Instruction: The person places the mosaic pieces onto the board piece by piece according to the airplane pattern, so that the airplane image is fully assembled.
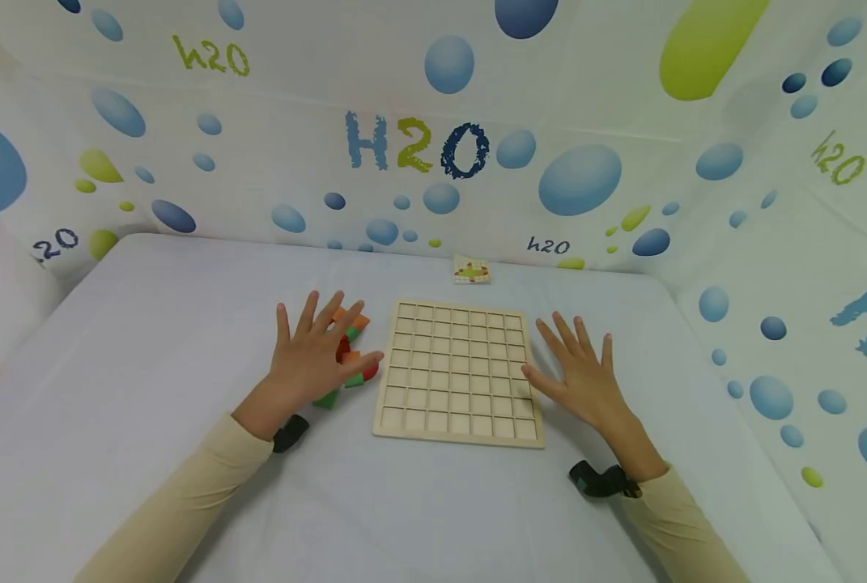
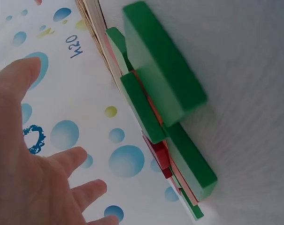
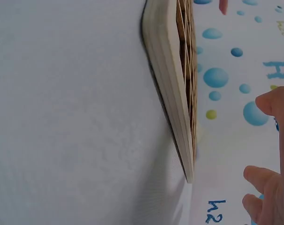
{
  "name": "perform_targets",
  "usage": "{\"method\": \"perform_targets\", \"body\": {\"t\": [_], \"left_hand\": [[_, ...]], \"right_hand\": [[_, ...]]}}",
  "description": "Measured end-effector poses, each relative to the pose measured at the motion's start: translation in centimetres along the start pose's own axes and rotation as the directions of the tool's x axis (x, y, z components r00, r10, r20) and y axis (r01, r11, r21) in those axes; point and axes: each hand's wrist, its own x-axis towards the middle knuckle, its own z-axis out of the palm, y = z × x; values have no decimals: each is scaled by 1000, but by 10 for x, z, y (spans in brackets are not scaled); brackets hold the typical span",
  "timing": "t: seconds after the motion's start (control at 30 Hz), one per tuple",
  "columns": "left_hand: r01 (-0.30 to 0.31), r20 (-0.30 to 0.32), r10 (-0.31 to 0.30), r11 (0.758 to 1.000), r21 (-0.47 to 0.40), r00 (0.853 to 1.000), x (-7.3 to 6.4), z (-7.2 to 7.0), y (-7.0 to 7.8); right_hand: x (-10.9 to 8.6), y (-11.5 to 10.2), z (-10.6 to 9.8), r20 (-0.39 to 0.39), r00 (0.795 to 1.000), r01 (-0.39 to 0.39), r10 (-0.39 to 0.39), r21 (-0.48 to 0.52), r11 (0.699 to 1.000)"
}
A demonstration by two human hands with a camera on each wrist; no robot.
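My left hand (image 1: 308,364), fingers spread, hovers over a small group of coloured blocks on the white table and hides part of them. In the left wrist view these are flat green blocks (image 2: 163,61), with a red block (image 2: 158,152) among them. An orange block (image 1: 361,322) shows beyond the fingers in the head view. Just right of the blocks lies a square wooden grid board (image 1: 449,397) with bare compartments. Over its right edge my right hand (image 1: 582,380) is spread, its thumb overlapping the rim in the head view. Neither hand holds anything.
A small printed card (image 1: 471,270) lies near the table's back edge, beyond the board. Behind the table (image 1: 433,502) hangs a white curtain (image 1: 295,105) with blue and green drops. Each wrist wears a small black camera (image 1: 597,479).
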Motion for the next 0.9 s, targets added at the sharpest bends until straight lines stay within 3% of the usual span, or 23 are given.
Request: {"method": "perform_targets", "body": {"t": [0.17, 0.4, 0.6, 0.73, 0.9], "left_hand": [[-46, -28, 46, 999, -13, 999, -1, 0, -1], [-163, -34, 163, 986, -11, 986, -3, 1, -2], [-205, -25, 204, 979, -21, 979, -2, 0, -1], [-237, -20, 236, 971, -33, 972, -2, 0, 0], [-261, -5, 261, 965, -33, 965, 0, 1, 0]], "right_hand": [[-4, 0, 3, 21, 1000, 3, -4, 31, 1000], [-9, -1, 8, 31, 999, -13, 10, 101, 995], [-9, 2, 11, 10, 1000, -19, 18, 180, 984], [-7, 6, 13, -45, 998, 58, -47, 264, 963], [-5, 12, 18, -130, 982, 178, -139, 365, 914]]}}
